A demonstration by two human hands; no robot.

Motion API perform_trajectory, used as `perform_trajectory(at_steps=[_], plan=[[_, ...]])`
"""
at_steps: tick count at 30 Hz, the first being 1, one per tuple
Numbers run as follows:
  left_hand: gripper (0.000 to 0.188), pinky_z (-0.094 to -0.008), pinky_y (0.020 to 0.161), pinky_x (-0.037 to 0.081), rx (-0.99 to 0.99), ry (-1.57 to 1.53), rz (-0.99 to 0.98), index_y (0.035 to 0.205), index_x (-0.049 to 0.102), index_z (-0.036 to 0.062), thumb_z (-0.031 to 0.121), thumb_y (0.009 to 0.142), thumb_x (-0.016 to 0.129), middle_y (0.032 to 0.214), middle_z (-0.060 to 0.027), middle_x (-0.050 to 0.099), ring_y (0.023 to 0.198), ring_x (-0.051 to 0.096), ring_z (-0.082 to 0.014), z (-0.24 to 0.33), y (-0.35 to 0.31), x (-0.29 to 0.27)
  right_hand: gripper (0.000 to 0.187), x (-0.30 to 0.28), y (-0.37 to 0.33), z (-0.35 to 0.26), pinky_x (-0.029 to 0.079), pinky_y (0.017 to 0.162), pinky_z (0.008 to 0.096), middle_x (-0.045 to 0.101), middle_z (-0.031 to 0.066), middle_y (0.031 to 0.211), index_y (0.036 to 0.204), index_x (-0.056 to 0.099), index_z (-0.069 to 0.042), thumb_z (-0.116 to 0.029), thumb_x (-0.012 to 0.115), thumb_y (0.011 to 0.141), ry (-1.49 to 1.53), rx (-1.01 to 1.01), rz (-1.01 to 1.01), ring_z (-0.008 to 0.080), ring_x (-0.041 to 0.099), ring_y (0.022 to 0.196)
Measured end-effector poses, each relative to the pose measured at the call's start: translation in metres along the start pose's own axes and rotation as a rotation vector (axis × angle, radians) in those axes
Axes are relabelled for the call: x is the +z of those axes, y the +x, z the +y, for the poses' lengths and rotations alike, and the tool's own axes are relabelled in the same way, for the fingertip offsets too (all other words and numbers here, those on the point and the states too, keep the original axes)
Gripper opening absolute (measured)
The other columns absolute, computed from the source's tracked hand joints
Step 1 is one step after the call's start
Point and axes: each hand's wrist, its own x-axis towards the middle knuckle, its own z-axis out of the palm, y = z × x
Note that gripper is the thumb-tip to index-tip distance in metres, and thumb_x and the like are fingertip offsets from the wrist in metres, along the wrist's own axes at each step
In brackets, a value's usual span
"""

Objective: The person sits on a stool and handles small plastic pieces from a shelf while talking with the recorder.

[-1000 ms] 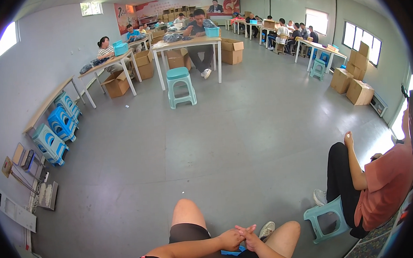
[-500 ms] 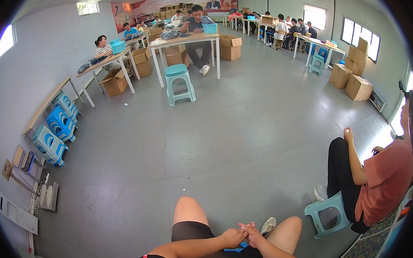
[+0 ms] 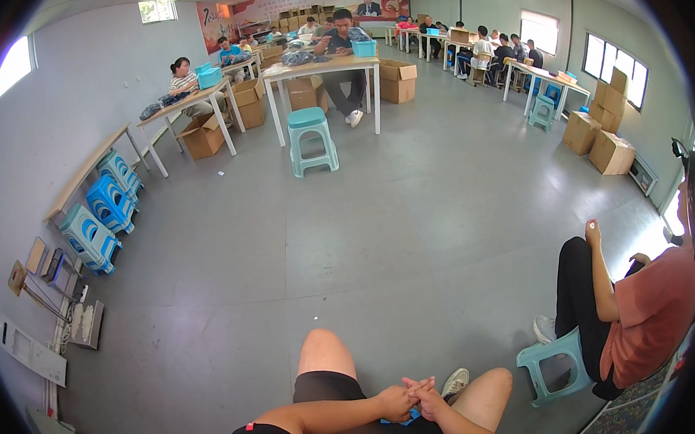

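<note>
My left hand [image 3: 397,404] and my right hand [image 3: 429,402] are clasped together over my lap, their fingers interlaced. Each is closed against the other, and no object shows between them. Just below the fingers, a small bright blue patch [image 3: 411,419] shows against my dark shorts [image 3: 329,385]. Whether it is part of the clothing or a separate thing, I cannot tell. My left forearm [image 3: 327,419] crosses my thigh, while the right one comes up from the lower edge.
A person in a reddish shirt [image 3: 655,303] sits close on my right on a pale green stool [image 3: 540,364]. Another green stool [image 3: 310,144] stands before a table [image 3: 322,66] with a seated worker. Stacked stools [image 3: 89,237] line the left wall; cardboard boxes [image 3: 613,154] stand at right.
The view has turned slightly to the left, so the room sits a little farther right. My hands stay clasped in the same place over my lap.
</note>
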Motion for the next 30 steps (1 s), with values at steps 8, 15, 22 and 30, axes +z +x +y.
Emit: perform_trajectory(at_steps=[8,15,22,30], plan=[[0.083,-0.0360,0.062,0.048,-0.124,0.130,-0.088,0.130,0.014,-0.0043,0.018,0.062,0.055,0.136,-0.0212,0.018,0.076,0.058,-0.0304,0.013,0.003,-0.001,0.035,0.000,0.003,0.010,0.034,0.092,0.0320,0.048,0.0151,0.112,0.106,0.049,0.004,-0.005,0.046,0.073,0.048,-0.001,0.100,0.0225,0.044,0.105],[0.088,-0.0338,0.085,0.041,-0.052,-0.005,0.036,0.128,0.013,-0.0092,0.025,0.060,0.056,0.135,-0.0289,0.007,0.110,0.041,-0.0333,0.007,0.001,0.011,0.027,0.010,0.000,-0.002,0.040,0.079,0.0251,0.055,0.0140,0.103,0.096,0.055,0.007,-0.005,0.046,0.073,-0.154,-0.086,0.117,0.0172,0.052,0.090],[0.095,-0.0322,0.090,0.038,0.087,0.077,0.068,0.128,0.006,-0.0104,0.025,0.057,0.058,0.134,-0.0312,0.005,0.118,0.034,-0.0324,0.001,0.007,0.015,0.028,0.000,0.002,0.001,0.042,0.080,0.0303,0.057,0.0162,0.099,0.096,0.055,0.005,-0.008,0.047,0.073,-0.409,-0.273,0.122,0.0219,0.052,0.095],[0.088,-0.0365,0.080,0.043,-0.376,-0.094,-0.392,0.132,0.000,0.0011,0.017,0.067,0.057,0.134,-0.0218,0.020,0.102,0.048,-0.0338,0.006,0.014,-0.020,0.047,0.005,-0.004,-0.018,0.046,0.064,0.0372,0.058,0.0243,0.079,0.088,0.055,0.003,-0.042,0.049,0.074,-1.012,-0.101,0.237,0.0358,0.057,0.076]])
